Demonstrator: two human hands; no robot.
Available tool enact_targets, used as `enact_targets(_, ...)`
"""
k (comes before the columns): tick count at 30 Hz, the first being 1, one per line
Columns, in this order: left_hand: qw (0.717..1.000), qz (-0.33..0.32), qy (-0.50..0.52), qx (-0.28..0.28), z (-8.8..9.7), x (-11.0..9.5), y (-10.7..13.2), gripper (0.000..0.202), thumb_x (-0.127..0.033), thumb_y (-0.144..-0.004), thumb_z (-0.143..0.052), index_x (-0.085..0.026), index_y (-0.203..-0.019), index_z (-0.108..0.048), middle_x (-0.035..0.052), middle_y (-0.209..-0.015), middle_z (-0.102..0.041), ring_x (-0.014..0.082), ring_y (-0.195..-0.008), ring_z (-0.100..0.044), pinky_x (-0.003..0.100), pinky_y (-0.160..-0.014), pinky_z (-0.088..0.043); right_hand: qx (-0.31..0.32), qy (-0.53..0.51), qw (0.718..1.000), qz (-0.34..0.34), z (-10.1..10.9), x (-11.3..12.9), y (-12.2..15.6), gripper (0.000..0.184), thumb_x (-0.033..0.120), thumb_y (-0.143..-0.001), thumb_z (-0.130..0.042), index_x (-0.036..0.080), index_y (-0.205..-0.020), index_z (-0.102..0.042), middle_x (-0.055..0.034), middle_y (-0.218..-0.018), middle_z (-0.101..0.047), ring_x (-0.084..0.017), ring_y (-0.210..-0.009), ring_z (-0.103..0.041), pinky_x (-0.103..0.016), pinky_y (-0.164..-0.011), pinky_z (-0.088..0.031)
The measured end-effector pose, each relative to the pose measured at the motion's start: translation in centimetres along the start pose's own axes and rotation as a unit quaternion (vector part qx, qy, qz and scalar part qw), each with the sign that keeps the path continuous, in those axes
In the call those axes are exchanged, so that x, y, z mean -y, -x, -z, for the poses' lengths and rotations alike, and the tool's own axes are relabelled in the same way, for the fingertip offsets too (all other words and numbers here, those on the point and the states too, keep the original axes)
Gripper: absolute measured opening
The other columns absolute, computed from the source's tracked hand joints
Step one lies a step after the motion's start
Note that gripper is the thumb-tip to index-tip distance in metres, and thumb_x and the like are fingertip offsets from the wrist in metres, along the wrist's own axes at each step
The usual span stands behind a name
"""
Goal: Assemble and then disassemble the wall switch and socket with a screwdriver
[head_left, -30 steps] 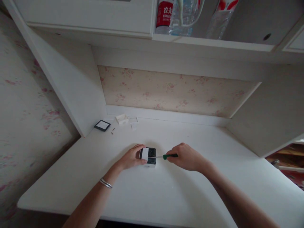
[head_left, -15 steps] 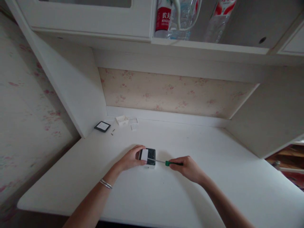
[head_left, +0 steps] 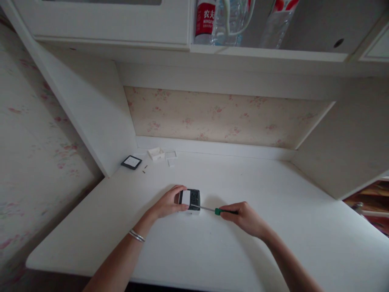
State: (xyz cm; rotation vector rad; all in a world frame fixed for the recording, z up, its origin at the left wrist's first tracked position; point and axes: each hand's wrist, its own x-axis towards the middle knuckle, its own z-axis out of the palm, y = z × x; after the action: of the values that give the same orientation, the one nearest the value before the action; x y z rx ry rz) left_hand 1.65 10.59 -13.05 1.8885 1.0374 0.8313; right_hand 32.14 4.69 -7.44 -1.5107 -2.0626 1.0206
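Observation:
Near the middle of the white desk (head_left: 240, 251), my left hand (head_left: 168, 202) grips a small boxy unit (head_left: 194, 197) from its left side, thumb at the front and fingers at the back. Its top is black with a white panel on the left and dark recesses on the right; its base is white. It looks like a wall socket on its box. My right hand (head_left: 243, 217) is closed round the green-and-black handle of a screwdriver (head_left: 208, 209). The shaft points left, almost level, with its tip over the unit's top near the front edge. Whether the tip touches is too small to tell.
At the back left lie a black-framed panel (head_left: 131, 162), an open white box (head_left: 156, 153), thin white frames (head_left: 171, 162) and two tiny screw-like pieces (head_left: 145, 169). Overhead, a shelf (head_left: 267, 51) holds plastic bottles (head_left: 205, 20). Cabinet sides stand left and right.
My right hand and the screwdriver have shifted slightly right and toward me, the tip moving a little along the unit. My left hand keeps its grip. The camera view has tilted slightly.

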Motion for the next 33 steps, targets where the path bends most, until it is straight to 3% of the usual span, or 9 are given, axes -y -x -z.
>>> enact_targets(4, 1.000, 0.001, 0.003, -0.006, -0.1, -0.1, 0.0, 0.063, -0.036, -0.065, -0.077, -0.022, -0.122, -0.055, 0.0091, -0.126, -0.050, 0.0248, -0.116, -0.049, 0.037, -0.100, -0.039, 0.012, 0.130, 0.989, 0.073, 2.1, 3.4, -0.1, 0.028, 0.038, -0.084, -0.050, 0.027, -0.094, -0.075, 0.0000, -0.072, -0.069, -0.015, -0.062, -0.056, -0.025, -0.060, -0.038)
enact_targets(10, 1.000, 0.000, 0.000, -0.004, 0.0, -0.2, 0.0, 0.064, -0.035, -0.064, -0.078, -0.022, -0.122, -0.054, 0.0082, -0.127, -0.050, 0.0249, -0.118, -0.048, 0.035, -0.100, -0.039, 0.026, 0.214, 0.972, 0.094, 2.1, 6.0, -0.9, 0.028, 0.034, -0.084, -0.048, 0.027, -0.087, -0.075, -0.0015, -0.070, -0.070, -0.014, -0.058, -0.055, -0.024, -0.059, -0.036)
enact_targets(17, 1.000, 0.010, 0.012, -0.005, -0.1, 0.0, 0.0, 0.064, -0.034, -0.063, -0.078, -0.022, -0.122, -0.054, 0.0084, -0.127, -0.050, 0.0237, -0.113, -0.051, 0.034, -0.096, -0.042, 0.017, 0.105, 0.994, 0.033, 0.0, 3.3, -0.4, 0.029, 0.037, -0.085, -0.049, 0.026, -0.090, -0.075, 0.0043, -0.060, -0.062, -0.012, -0.052, -0.047, -0.024, -0.050, -0.031)
enact_targets(23, 1.000, -0.001, -0.005, -0.006, 0.1, -0.3, 0.1, 0.064, -0.034, -0.064, -0.079, -0.021, -0.121, -0.054, 0.0087, -0.126, -0.050, 0.0231, -0.115, -0.049, 0.034, -0.099, -0.040, -0.003, -0.012, 1.000, -0.001, -2.6, 0.7, 0.0, 0.034, 0.045, -0.084, -0.049, 0.026, -0.099, -0.073, 0.0040, -0.076, -0.069, -0.016, -0.062, -0.054, -0.025, -0.056, -0.041)
enact_targets(27, 1.000, -0.005, -0.012, -0.003, 0.1, -0.2, 0.0, 0.063, -0.034, -0.064, -0.078, -0.022, -0.121, -0.054, 0.0086, -0.126, -0.051, 0.0237, -0.115, -0.049, 0.035, -0.099, -0.040, -0.021, -0.045, 0.999, -0.007, -3.2, 0.0, 0.1, 0.036, 0.046, -0.082, -0.052, 0.025, -0.102, -0.073, 0.0017, -0.083, -0.071, -0.018, -0.068, -0.058, -0.026, -0.060, -0.044)
enact_targets(33, 1.000, 0.001, -0.012, -0.006, 0.1, -0.4, -0.1, 0.063, -0.037, -0.064, -0.078, -0.022, -0.121, -0.055, 0.0085, -0.127, -0.051, 0.0248, -0.115, -0.050, 0.035, -0.100, -0.039, -0.023, -0.059, 0.998, -0.027, -3.6, -0.6, 0.1, 0.036, 0.048, -0.082, -0.053, 0.025, -0.102, -0.073, 0.0012, -0.081, -0.070, -0.017, -0.063, -0.054, -0.027, -0.056, -0.040)
